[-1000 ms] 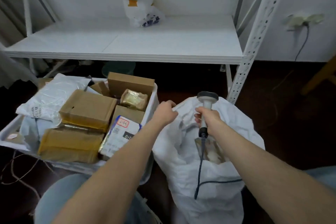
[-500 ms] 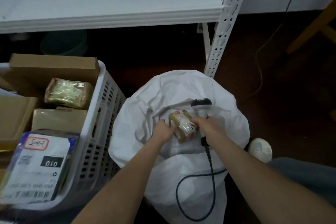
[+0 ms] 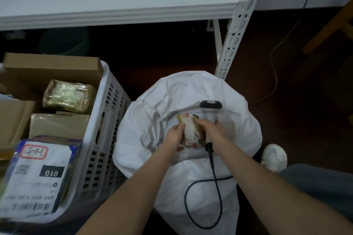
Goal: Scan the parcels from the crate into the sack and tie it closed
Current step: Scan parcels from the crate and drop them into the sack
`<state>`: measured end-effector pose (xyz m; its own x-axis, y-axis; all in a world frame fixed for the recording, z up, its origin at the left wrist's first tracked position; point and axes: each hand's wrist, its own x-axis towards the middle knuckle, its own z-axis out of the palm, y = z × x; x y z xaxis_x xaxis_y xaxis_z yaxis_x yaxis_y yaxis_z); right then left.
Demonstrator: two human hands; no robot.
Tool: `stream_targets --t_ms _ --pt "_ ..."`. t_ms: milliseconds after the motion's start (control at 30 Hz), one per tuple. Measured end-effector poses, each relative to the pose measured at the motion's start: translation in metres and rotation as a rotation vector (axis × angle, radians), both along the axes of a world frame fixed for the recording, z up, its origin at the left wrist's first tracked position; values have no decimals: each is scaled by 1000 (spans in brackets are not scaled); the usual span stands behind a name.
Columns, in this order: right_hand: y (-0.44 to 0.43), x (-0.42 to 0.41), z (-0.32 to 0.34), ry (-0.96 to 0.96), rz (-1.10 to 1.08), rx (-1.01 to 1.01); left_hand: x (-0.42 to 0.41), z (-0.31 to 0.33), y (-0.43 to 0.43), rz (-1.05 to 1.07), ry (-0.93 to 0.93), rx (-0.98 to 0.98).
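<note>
Both hands are over the open mouth of the white sack, centre of the frame. The left hand pinches a small taped parcel by its left edge, fingers curled onto it. The parcel lies label-up, its long axis running from upper left to lower right, the red-marked end toward the top of the frame. The right hand is wrapped around the handle of the scanner, fingertips against the parcel's right edge. The scanner stands along the frame's vertical, dark-rimmed head toward the top. Its black cable drops from the handle and loops over the sack's front. At left, just beside the sack, the white slatted crate holds brown boxes, a clear-wrapped bundle and a white mailer marked 010.
</note>
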<state>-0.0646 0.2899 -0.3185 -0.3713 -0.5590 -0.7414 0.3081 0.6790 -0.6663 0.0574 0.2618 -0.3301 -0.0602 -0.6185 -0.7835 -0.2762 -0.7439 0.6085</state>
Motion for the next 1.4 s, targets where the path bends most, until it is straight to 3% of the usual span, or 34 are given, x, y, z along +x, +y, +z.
stream_targets --t_ms 200,433,533,667,967,1133,1400 --pt "22 18 64 -81 -150 -138 27 73 16 312 205 -28" --pt "59 46 131 -111 -143 -216 51 150 50 288 301 -245" --pt "73 50 144 -168 -126 -276 66 170 68 320 382 -205" --pt "91 54 155 -146 -33 -329 87 187 92 297 432 -97" --pt "111 54 174 -280 -35 -428 111 190 117 306 507 -126" --pt "120 54 170 -306 -63 -441 115 182 123 261 687 -140" --pt "127 50 173 -93 -101 -494 111 172 116 215 412 -280"
